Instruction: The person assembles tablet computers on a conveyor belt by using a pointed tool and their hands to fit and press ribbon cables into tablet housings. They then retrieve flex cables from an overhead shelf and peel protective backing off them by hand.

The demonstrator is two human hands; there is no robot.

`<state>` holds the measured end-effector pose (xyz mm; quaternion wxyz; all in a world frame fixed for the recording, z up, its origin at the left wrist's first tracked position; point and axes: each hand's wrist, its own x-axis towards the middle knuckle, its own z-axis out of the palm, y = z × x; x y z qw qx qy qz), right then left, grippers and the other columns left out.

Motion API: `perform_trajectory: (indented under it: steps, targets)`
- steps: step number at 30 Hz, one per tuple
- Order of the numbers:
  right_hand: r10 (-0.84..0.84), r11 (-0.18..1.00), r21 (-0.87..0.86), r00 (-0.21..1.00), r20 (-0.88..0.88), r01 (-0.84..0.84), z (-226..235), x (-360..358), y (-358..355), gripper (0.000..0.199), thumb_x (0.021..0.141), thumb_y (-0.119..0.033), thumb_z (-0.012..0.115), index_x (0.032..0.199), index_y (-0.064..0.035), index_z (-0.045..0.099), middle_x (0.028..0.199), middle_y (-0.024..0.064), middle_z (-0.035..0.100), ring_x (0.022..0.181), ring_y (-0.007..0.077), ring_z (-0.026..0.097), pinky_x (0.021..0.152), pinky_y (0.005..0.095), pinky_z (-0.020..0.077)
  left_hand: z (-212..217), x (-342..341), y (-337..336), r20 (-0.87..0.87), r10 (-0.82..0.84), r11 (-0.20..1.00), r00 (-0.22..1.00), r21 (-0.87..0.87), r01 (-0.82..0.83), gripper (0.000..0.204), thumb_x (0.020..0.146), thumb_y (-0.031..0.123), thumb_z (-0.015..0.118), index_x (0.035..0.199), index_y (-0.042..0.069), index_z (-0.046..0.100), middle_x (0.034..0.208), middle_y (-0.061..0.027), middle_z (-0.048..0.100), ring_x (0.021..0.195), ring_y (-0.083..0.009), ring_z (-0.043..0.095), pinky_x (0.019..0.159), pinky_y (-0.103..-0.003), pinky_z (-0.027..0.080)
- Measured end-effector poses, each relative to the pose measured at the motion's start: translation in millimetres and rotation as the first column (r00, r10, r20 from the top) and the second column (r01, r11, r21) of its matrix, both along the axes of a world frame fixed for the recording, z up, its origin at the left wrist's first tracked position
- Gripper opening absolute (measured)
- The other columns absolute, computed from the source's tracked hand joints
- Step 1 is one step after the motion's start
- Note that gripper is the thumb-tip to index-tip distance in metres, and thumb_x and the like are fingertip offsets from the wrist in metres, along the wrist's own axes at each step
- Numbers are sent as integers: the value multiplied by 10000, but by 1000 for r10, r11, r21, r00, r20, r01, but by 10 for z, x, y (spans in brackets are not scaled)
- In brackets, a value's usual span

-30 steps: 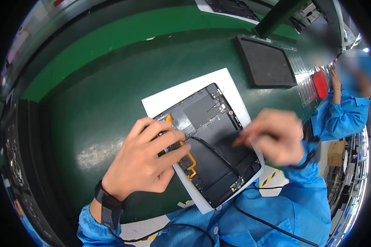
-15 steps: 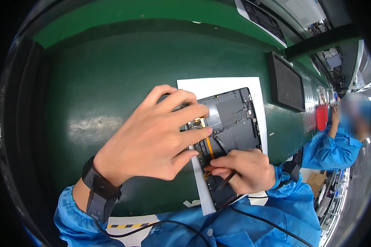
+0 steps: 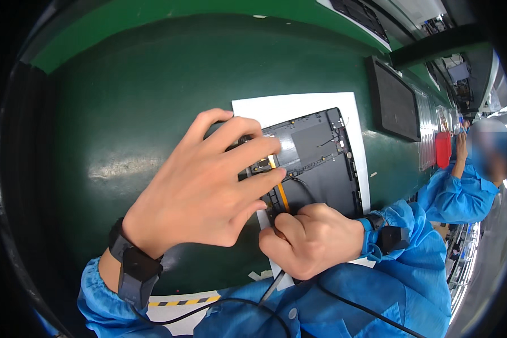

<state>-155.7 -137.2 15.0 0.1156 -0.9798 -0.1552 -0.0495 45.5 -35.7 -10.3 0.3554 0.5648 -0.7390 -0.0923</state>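
Observation:
A black tablet housing (image 3: 343, 174) lies with its inside facing up on a white sheet (image 3: 298, 101). An orange ribbon cable (image 3: 282, 197) runs along its left part, and a loose black strip curves beside it. My left hand (image 3: 203, 186) reaches over the housing's left edge, fingers spread, two fingertips resting on or just above it. Low on the housing, my right hand (image 3: 315, 239) is closed around a slim grey, stick-like tool (image 3: 272, 287). The tool slants out below the fingers; its working end and the parts beneath the hand are hidden.
A black tray (image 3: 394, 101) stands to the right on the green table (image 3: 152, 112), with clear plastic trays (image 3: 426, 138) and a red bin (image 3: 443, 149) beyond. Another person in a blue sleeve (image 3: 456, 194) works at the right. Black cords (image 3: 366, 307) cross my lap.
My right hand has turned over and shifted left, its fingers now curled knuckles up. The tool now points down and left from it. My left hand stays over the housing, fingers spread.

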Motion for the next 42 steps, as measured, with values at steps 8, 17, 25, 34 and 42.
perform_trajectory:
  steps: [8, 17, 25, 34, 42]
  targets:
    - [-857, 457, 514, 513, 38, 726, 285, -368, -1283, 246, 1023, -180, 551, 923, -8, 695, 780, 40, 684, 672, 93, 566, 600, 255, 445, 116, -127, 1, -216, -131, 983, 968, 95, 154, 262, 597, 66, 824, 849, 111, 765, 1122, -58, 666, 1119, -321, 564, 1072, -569, 336]
    - [-954, 258, 721, 285, 88, 643, 235, -677, -1473, 592, 1102, -432, 401, 1099, 59, 732, 790, 102, 715, 698, 146, 642, 638, 265, 490, 232, -218, 41, -127, -96, 933, 987, 333, 134, 287, 600, 114, 872, 853, 243, 831, 1160, 20, 652, 1185, -268, 525, 1133, -615, 214]
    - [-458, -364, 779, 629, -628, 512, 207, -480, -22, 82, 974, 27, 635, 939, 95, 605, 939, 267, 724, 858, 325, 757, 727, 352, 647, 147, -157, -25, -148, -88, 962, 985, 245, 123, 245, 600, 150, 902, 821, 156, 797, 1048, 35, 729, 1116, -242, 598, 1125, -567, 259]
    - [-549, -259, 750, 546, -633, 609, 88, -312, 106, 128, 801, 115, 801, 790, 69, 681, 820, 203, 738, 777, 217, 755, 675, 285, 626, 130, -130, 52, -188, -48, 966, 981, 241, 94, 226, 638, 192, 889, 824, 135, 775, 1028, 42, 736, 1065, -215, 629, 1107, -559, 275]
    - [-556, -371, 755, 521, -647, 541, 102, -219, 236, 100, 845, 87, 764, 785, 63, 686, 794, 140, 732, 735, 164, 736, 651, 272, 631, 137, -147, 2, -63, -53, 984, 997, 164, 63, 172, 687, 110, 817, 769, 121, 667, 1030, 47, 666, 1062, -194, 606, 1073, -584, 322]
